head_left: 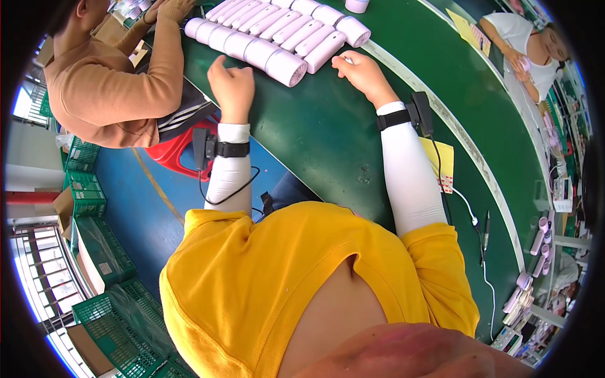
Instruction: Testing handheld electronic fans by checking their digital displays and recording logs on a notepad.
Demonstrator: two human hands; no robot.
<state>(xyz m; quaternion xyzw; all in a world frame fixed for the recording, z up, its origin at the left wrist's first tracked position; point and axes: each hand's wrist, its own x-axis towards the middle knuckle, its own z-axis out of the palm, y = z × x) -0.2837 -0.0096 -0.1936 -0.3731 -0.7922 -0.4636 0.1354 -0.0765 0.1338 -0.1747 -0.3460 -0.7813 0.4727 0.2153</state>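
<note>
Pale pink cylindrical devices (246, 47) lie end to end in a line on the green table, with a row of slim pale pink handles (293, 33) behind them. My left hand (231, 88) is held over the table just in front of the line's left part, its fingers curled; the inside of the fist is hidden. My right hand (365, 77) is at the right end of the row, close to the last handle (326, 51). Its thumb and fingers are pinched together, and a small whitish bit shows at their tips, too small to name.
Straps with dark modules circle both my wrists. On the left a co-worker (113, 82) sits by a red stool (183, 148); another person (523, 53) works across the table. A yellow sheet (439, 165), a white cable (466, 205) and a pen-like tool (486, 230) lie at right. Green crates (123, 321) stand lower left.
</note>
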